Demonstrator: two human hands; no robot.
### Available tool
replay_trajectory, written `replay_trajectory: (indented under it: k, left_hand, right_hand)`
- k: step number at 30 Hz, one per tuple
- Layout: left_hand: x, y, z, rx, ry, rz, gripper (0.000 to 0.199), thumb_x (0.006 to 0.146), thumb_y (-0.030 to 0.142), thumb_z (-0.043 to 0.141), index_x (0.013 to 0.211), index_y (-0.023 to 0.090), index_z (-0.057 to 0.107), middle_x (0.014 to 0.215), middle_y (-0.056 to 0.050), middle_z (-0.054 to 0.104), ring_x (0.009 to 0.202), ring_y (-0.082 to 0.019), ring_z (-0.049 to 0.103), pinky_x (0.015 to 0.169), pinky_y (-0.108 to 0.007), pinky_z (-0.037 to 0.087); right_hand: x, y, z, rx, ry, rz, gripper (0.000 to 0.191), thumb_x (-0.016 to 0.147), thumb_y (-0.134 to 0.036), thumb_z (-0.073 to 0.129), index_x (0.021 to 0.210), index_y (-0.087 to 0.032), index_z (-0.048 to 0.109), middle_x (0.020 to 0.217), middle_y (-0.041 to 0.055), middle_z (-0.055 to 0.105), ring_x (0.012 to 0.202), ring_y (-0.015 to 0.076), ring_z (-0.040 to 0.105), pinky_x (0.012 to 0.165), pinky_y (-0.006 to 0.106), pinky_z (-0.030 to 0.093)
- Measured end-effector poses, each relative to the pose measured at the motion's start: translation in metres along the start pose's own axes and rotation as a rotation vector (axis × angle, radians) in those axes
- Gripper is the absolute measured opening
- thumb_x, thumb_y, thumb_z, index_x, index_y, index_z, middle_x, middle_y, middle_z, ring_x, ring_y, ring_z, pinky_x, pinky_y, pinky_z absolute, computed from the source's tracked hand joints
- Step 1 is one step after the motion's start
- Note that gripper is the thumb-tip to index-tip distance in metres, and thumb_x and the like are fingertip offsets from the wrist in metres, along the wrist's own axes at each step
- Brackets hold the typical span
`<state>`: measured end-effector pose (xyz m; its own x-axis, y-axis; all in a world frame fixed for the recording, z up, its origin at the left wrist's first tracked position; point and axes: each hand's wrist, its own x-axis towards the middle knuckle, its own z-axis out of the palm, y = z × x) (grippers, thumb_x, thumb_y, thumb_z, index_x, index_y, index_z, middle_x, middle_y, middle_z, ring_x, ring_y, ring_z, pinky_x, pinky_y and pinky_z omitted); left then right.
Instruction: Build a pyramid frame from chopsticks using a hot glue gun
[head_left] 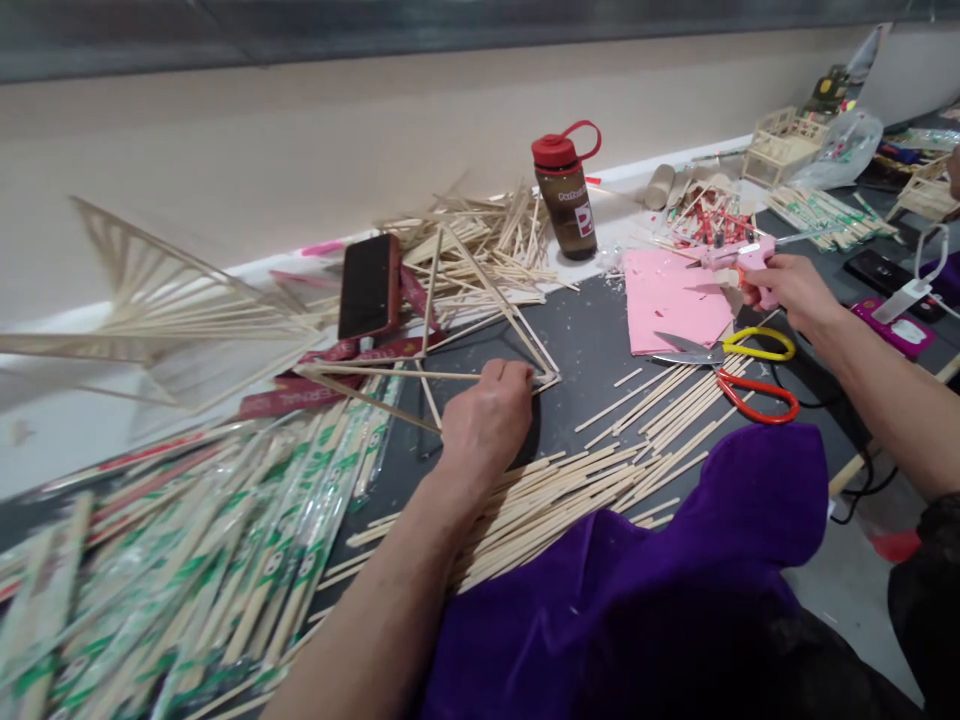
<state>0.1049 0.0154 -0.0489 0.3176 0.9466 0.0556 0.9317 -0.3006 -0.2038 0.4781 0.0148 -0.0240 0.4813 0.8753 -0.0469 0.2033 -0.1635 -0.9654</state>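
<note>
My left hand [491, 415] is closed on a frame of thin wooden sticks [390, 373], near its right-hand corner. In my right hand [791, 285] is a pink glue gun [757, 262], held over a pink sheet [667, 300]. Scissors with one yellow and one red handle [757, 395] lie open at the sheet's lower edge. Many loose sticks [570, 500] are spread between my forearms, beside a purple cloth [720, 520].
A phone [369, 287] leans behind the frame, near a stick pile [495, 240] and a bottle [566, 195]. Wrapped chopsticks [247, 530] cover the left front; a fan-shaped stick model [172, 300] stands behind. Small stick models [784, 150] stand at the far right.
</note>
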Motion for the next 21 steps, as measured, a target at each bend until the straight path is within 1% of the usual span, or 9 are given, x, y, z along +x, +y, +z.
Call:
replay_trajectory:
  k: [4,7,9,10,11,13,15,18,21]
  left_hand:
    - [-0.001,0.003,-0.004,-0.011,-0.017,-0.016,0.041,0.106,0.026,0.029,0.114,0.012,0.067,0.117,-0.016,0.070,0.084,-0.029,0.074,0.057,-0.032,0.044]
    - [-0.002,0.004,-0.005,-0.028,-0.020,-0.023,0.040,0.106,0.025,0.030,0.115,0.013,0.067,0.117,-0.016,0.069,0.086,-0.028,0.074,0.059,-0.032,0.045]
    - [-0.002,0.003,-0.003,-0.046,-0.021,-0.008,0.038,0.106,0.023,0.032,0.115,0.014,0.067,0.117,-0.016,0.069,0.088,-0.028,0.074,0.060,-0.032,0.046]
    - [-0.002,0.003,-0.002,-0.051,-0.018,-0.004,0.037,0.105,0.022,0.033,0.116,0.014,0.067,0.118,-0.015,0.069,0.089,-0.028,0.074,0.060,-0.032,0.046]
    - [-0.002,0.002,-0.001,-0.056,-0.019,-0.002,0.036,0.105,0.021,0.033,0.116,0.014,0.067,0.117,-0.015,0.069,0.090,-0.028,0.074,0.061,-0.032,0.047]
    - [-0.003,0.002,0.000,-0.068,-0.019,-0.005,0.035,0.105,0.021,0.034,0.115,0.014,0.067,0.117,-0.015,0.069,0.090,-0.027,0.074,0.063,-0.033,0.049]
    - [-0.003,0.002,0.000,-0.095,-0.015,-0.003,0.033,0.105,0.024,0.037,0.114,0.013,0.066,0.117,-0.015,0.069,0.090,-0.027,0.074,0.066,-0.033,0.050]
    - [-0.004,0.001,0.000,-0.152,0.005,0.016,0.030,0.103,0.028,0.043,0.114,0.012,0.065,0.116,-0.017,0.068,0.091,-0.028,0.072,0.070,-0.034,0.053]
    - [-0.004,-0.001,0.000,-0.178,0.014,0.026,0.028,0.101,0.030,0.047,0.114,0.012,0.065,0.114,-0.017,0.067,0.092,-0.029,0.071,0.072,-0.036,0.054]
  right_hand:
    - [0.015,0.007,0.004,-0.158,-0.010,0.055,0.012,0.081,-0.019,0.070,0.072,-0.016,0.062,0.063,0.0032,0.062,0.055,0.0124,0.057,0.050,0.026,0.042]
    - [0.023,0.008,0.003,-0.336,0.005,0.007,0.027,0.081,-0.024,0.076,0.065,-0.021,0.054,0.054,-0.0007,0.052,0.058,0.0159,0.055,0.057,0.033,0.045]
    - [0.022,0.005,0.003,-0.766,0.052,-0.137,0.036,0.081,-0.029,0.076,0.057,-0.023,0.049,0.053,0.0009,0.048,0.068,0.0249,0.060,0.067,0.044,0.049]
    - [0.018,0.002,0.005,-0.950,0.116,-0.217,0.036,0.080,-0.029,0.077,0.057,-0.023,0.050,0.058,0.0041,0.052,0.076,0.0306,0.063,0.071,0.050,0.049]
    - [0.012,-0.001,0.008,-1.061,0.157,-0.339,0.029,0.080,-0.030,0.077,0.063,-0.021,0.055,0.071,0.0093,0.059,0.084,0.0351,0.065,0.074,0.053,0.048]
    - [-0.005,-0.011,0.022,-1.118,0.134,-0.557,0.016,0.088,-0.031,0.068,0.081,-0.017,0.067,0.100,0.0205,0.068,0.094,0.0369,0.066,0.075,0.050,0.046]
    - [-0.024,-0.022,0.048,-1.053,-0.030,-0.669,0.018,0.094,-0.028,0.060,0.093,-0.015,0.073,0.106,0.0212,0.071,0.092,0.0305,0.066,0.072,0.042,0.043]
    - [-0.044,-0.033,0.100,-0.917,-0.430,-0.738,0.019,0.089,-0.021,0.060,0.098,-0.019,0.076,0.102,0.0098,0.075,0.089,0.0222,0.065,0.075,0.035,0.042]
    - [-0.052,-0.034,0.149,-0.961,-0.648,-0.764,0.021,0.089,-0.023,0.062,0.102,-0.023,0.078,0.105,0.0059,0.074,0.090,0.0210,0.065,0.071,0.032,0.040]
